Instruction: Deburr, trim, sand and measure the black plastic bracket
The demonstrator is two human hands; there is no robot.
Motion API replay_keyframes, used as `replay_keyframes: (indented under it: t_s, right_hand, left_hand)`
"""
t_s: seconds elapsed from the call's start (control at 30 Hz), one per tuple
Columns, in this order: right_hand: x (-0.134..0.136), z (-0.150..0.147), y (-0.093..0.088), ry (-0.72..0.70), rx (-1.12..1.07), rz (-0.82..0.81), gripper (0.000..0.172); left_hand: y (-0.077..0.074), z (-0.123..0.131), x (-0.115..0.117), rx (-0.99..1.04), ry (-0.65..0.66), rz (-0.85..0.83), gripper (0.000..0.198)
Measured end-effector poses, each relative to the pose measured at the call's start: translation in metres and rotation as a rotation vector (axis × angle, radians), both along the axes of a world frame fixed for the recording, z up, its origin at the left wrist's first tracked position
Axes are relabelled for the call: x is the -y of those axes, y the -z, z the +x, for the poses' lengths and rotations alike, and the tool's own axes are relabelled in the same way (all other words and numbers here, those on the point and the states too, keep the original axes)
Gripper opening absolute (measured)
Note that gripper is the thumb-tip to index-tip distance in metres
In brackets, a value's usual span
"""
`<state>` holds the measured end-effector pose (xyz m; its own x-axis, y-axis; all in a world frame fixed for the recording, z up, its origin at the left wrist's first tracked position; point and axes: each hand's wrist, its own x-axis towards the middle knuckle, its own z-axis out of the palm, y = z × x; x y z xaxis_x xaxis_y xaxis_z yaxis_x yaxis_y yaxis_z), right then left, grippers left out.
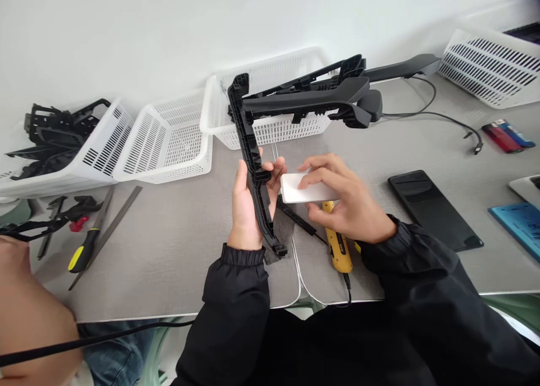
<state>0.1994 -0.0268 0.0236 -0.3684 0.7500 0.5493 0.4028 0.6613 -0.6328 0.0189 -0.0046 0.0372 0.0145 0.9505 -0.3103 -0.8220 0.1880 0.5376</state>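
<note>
Upright across my left palm stands a long black plastic trim strip (252, 149), with clips along its length. My left hand (247, 206) has its thumb on one side of the strip and its fingers on the other. My right hand (337, 192) grips a white rectangular block (310, 188) between thumb and fingers, close to the strip's right side. Beneath the right hand a yellow electric screwdriver-like tool (340, 248) with a cord lies on the table. A dark narrow bar (297, 216) rests between the hands, partly hidden.
White baskets (162, 169) line the back; one (270, 135) has black trim pieces (312, 96) across it. A file (90, 239), a black phone (434, 209), lighters (502, 137) and a cable (451, 121) lie on the table. At left, another person's arm (34, 301) reaches in.
</note>
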Motion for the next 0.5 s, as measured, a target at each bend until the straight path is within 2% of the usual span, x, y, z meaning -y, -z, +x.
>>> replay_keyframes:
  t_s: [0.07, 0.13, 0.23, 0.3, 0.4, 0.5]
  right_hand:
    - [0.002, 0.0, -0.004, -0.015, -0.05, -0.024, 0.041]
    - [0.006, -0.006, -0.005, -0.1, -0.061, -0.009, 0.043]
    - [0.012, -0.018, -0.002, -0.216, -0.018, 0.025, 0.047]
    - [0.013, -0.021, 0.0, -0.243, 0.018, 0.042, 0.047]
    - [0.008, -0.013, 0.002, -0.214, 0.066, 0.062, 0.046]
    - [0.004, -0.001, -0.002, -0.117, 0.077, 0.054, 0.044]
  left_hand:
    - [0.0, 0.0, 0.001, 0.017, -0.009, 0.004, 0.036]
    - [0.001, 0.001, 0.002, 0.039, 0.012, -0.012, 0.035]
    - [0.003, 0.003, 0.003, 0.057, 0.035, -0.02, 0.034]
    - [0.002, 0.002, 0.003, 0.045, 0.025, -0.022, 0.035]
    - [0.0, -0.001, 0.001, 0.027, 0.002, -0.039, 0.035]
    - [-0.001, -0.003, -0.002, 0.038, -0.023, -0.026, 0.038]
